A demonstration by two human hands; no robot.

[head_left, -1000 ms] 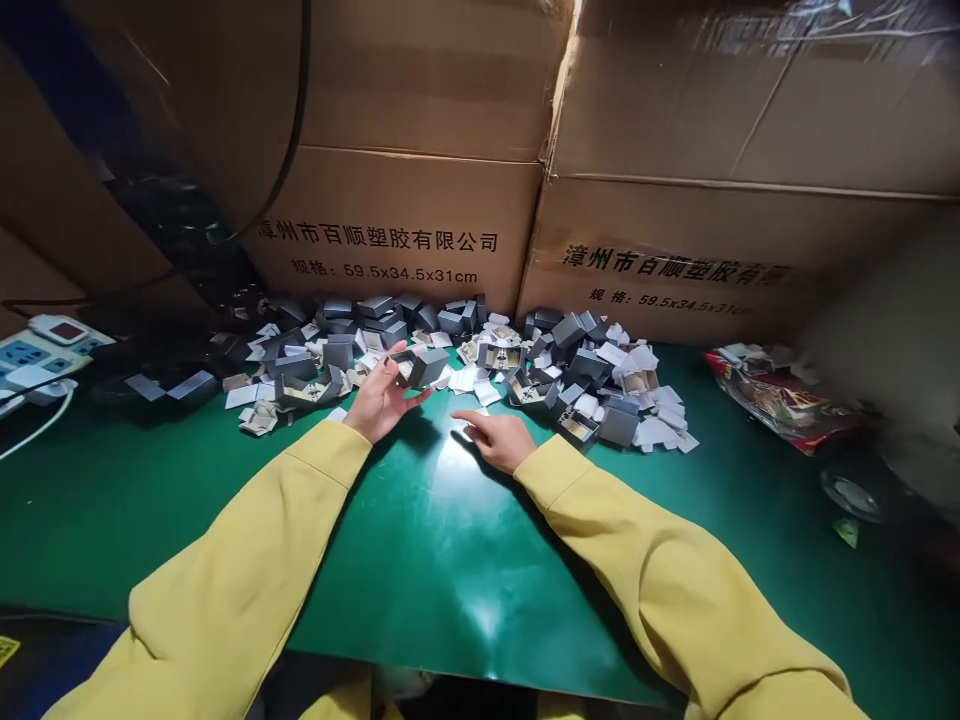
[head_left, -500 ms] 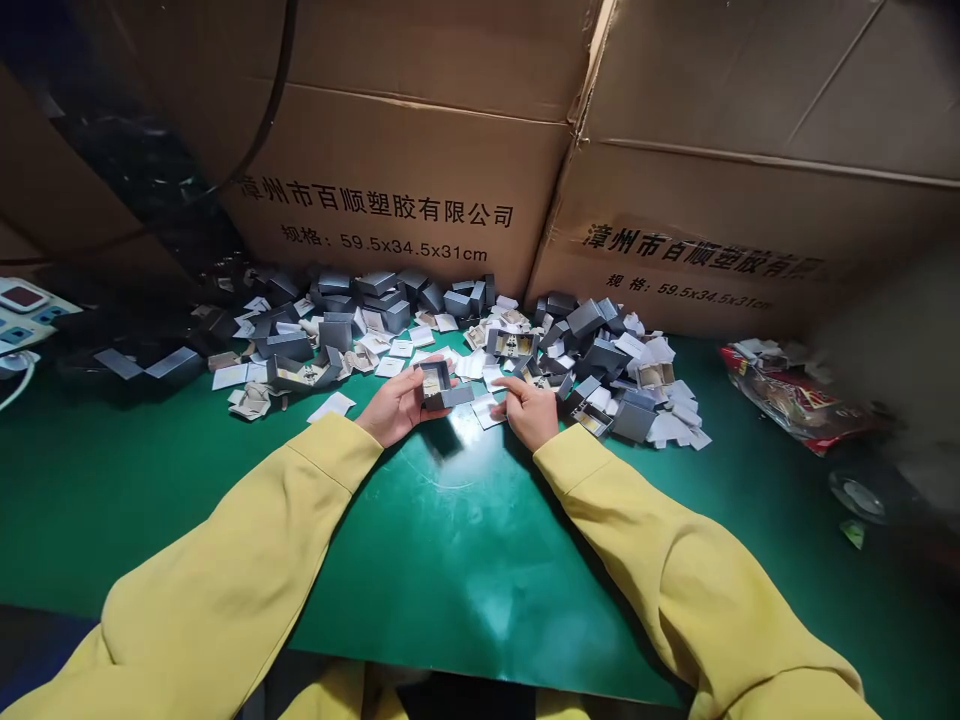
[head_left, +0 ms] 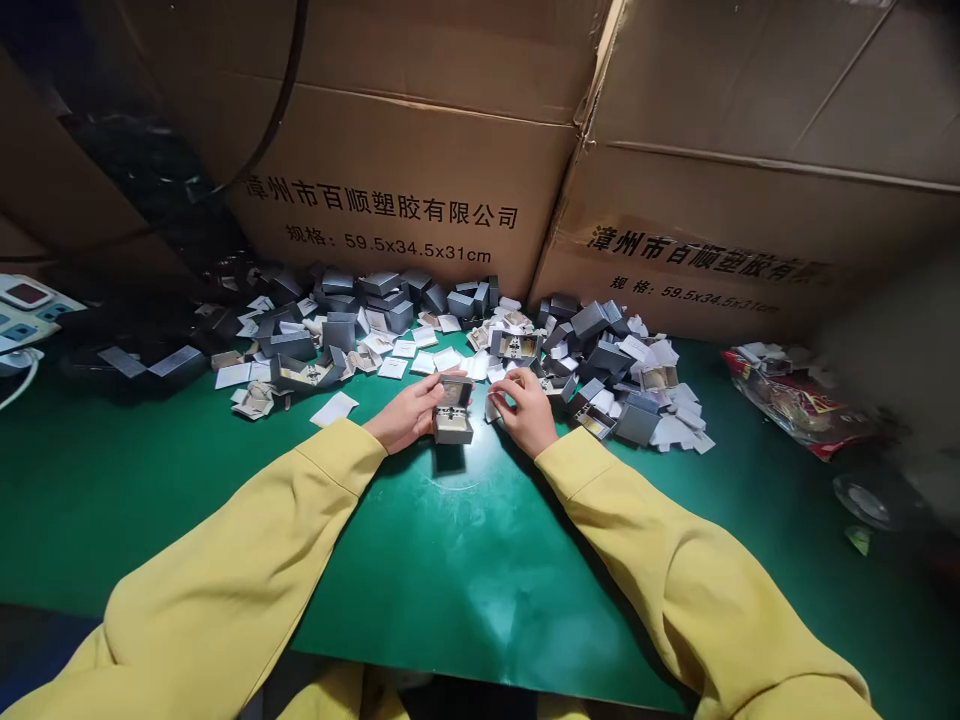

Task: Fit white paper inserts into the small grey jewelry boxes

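Note:
My left hand is closed on a small dark grey hinged box, its lid standing up and its pale inside turned toward me. To the right of that box, my right hand pinches a small white card between thumb and fingers, the card tilted and partly hidden by them. Just behind both hands, several white cards lie on the green table. Another open box with a light lining rests a little farther back.
Grey boxes and white inserts are heaped along the back, with a second heap at right. Large cardboard cartons stand behind them. At far right lie a red plastic bag and a clear round object; a power strip is far left.
My left hand has turned the box so its opening faces me, slightly lower and to the right. My right hand has lifted the white card off the table by its edge.

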